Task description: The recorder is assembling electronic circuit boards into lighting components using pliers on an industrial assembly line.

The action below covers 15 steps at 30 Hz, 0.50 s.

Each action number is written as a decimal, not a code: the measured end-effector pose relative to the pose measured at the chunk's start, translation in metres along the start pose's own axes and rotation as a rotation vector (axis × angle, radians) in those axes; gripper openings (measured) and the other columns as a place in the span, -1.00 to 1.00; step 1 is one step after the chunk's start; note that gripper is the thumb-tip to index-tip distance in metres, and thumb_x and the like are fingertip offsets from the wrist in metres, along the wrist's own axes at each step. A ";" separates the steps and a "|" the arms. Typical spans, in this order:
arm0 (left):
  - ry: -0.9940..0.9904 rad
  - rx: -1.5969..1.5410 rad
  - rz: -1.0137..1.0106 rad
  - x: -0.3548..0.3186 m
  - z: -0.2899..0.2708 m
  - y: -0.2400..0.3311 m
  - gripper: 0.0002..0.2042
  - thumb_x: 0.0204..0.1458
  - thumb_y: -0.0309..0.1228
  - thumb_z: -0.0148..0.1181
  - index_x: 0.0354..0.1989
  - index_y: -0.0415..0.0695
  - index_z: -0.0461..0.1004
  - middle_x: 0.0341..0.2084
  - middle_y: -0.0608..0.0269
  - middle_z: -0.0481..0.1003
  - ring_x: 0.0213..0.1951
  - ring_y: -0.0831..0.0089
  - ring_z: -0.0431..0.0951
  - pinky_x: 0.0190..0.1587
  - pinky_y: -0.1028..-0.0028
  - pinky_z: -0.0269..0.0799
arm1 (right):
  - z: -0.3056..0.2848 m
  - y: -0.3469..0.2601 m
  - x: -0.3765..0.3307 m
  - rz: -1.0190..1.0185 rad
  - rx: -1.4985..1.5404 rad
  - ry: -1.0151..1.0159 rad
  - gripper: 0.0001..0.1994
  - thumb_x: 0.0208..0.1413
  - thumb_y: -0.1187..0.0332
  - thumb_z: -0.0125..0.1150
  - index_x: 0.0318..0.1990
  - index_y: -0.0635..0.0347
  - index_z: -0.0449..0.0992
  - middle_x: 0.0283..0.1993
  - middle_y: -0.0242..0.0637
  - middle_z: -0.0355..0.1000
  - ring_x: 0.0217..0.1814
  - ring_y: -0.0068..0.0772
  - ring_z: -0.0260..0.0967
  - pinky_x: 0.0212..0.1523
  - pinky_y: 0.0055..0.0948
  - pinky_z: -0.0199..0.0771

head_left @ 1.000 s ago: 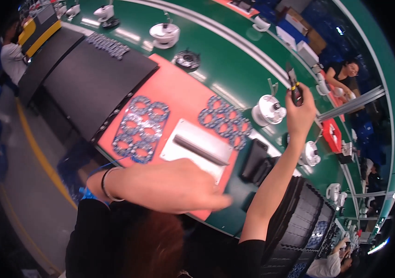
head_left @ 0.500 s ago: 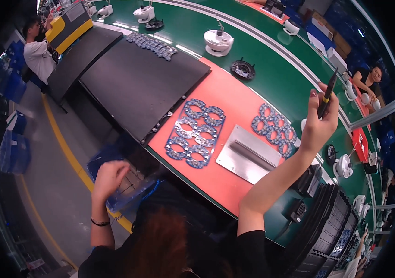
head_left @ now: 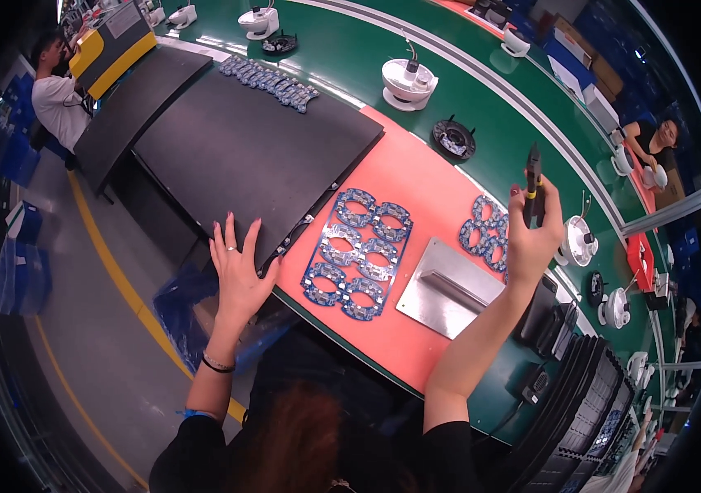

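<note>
While the green surface point(head_left: 383, 123) curves across the whole view, a salmon-pink mat point(head_left: 416, 177) covers its near middle part. Left of the mat lies a large black panel point(head_left: 235, 148), one corner overlapping the mat's left edge. A row of small blue boards point(head_left: 268, 80) sits along the panel's far edge.

On the mat, nearest the panel: a blue circuit-board panel point(head_left: 359, 255) of ring-shaped pieces in two columns, flat. Right of it, a bare metal plate point(head_left: 449, 287) with a raised bar, also flat. A second, smaller blue ring panel point(head_left: 486, 234) lies just beyond the plate, partly hidden by the raised hand.

Left hand point(head_left: 239, 267): fingers spread, palm down, resting on the near corner of the black panel, holding nothing. A ring shows on one finger, a bracelet at the wrist.

Right hand point(head_left: 531, 238): raised above the mat's right edge, closed around a black screwdriver point(head_left: 533, 185) with a yellow band, held upright, tip up.

Beyond the mat: a white round device point(head_left: 408, 82) and a black round part point(head_left: 454, 140) on the green.
</note>
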<state>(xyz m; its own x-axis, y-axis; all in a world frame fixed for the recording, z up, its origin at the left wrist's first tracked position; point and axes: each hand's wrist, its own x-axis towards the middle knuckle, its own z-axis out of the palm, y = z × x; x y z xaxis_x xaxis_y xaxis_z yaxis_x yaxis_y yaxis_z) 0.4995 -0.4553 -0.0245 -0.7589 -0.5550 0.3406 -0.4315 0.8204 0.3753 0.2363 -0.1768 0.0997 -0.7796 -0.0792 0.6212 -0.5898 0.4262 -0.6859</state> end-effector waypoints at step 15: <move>0.107 -0.042 0.067 -0.011 0.018 -0.013 -0.54 0.05 -0.34 0.33 0.16 -0.12 0.52 0.34 -0.10 0.29 0.41 -0.26 0.14 0.37 -0.12 0.10 | 0.003 0.026 0.004 0.024 0.051 0.066 -0.71 0.09 0.43 0.38 -0.04 0.29 0.56 -0.36 -0.35 0.46 -0.35 -0.57 0.30 -0.26 -0.52 0.34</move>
<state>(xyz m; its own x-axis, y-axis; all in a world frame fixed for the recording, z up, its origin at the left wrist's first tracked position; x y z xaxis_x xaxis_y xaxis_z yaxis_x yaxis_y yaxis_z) 0.5048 -0.4570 -0.0486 -0.7282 -0.5124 0.4551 -0.3588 0.8508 0.3839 0.2171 -0.1683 0.0830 -0.7793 -0.0090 0.6266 -0.5820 0.3808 -0.7185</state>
